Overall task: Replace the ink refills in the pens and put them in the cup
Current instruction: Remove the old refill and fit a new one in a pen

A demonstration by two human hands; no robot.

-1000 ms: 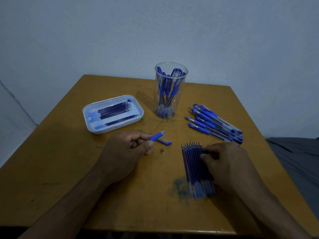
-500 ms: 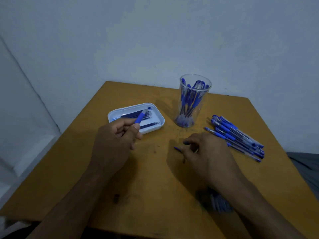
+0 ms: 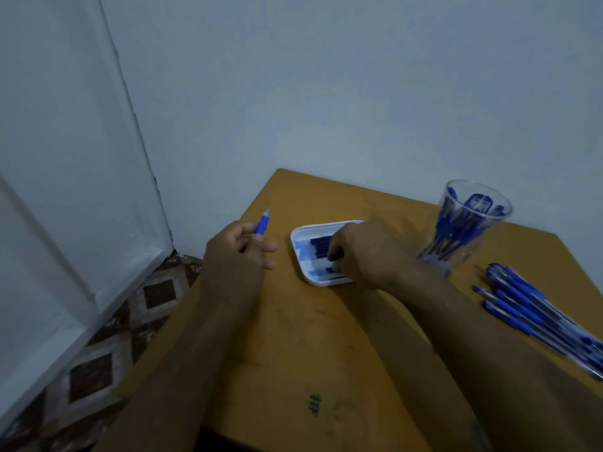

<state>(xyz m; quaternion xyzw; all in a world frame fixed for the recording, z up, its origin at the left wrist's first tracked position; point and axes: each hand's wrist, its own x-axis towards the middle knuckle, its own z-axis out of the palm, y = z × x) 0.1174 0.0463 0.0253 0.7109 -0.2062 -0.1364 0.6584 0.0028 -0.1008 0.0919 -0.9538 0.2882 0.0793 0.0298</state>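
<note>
My left hand [image 3: 238,252] grips a blue pen barrel [image 3: 262,223], tip pointing up and away, held left of the tray over the table's left edge. My right hand [image 3: 359,252] reaches into the white tray [image 3: 301,265], its curled fingertips pinching a dark refill [image 3: 326,271] among the several refills [image 3: 318,247] lying there. The clear cup [image 3: 470,230] with several blue pens in it stands at the back right, apart from both hands. A pile of blue pens [image 3: 535,314] lies on the table at the right.
The brown table [image 3: 293,337] sits in a room corner against pale walls. Its left edge drops to a patterned tile floor [image 3: 107,347]. A small ink mark [image 3: 315,404] is near the front edge.
The view has swung left. My right hand moved from the table's middle into the white tray. My left hand moved left off the tray, still holding the pen barrel.
</note>
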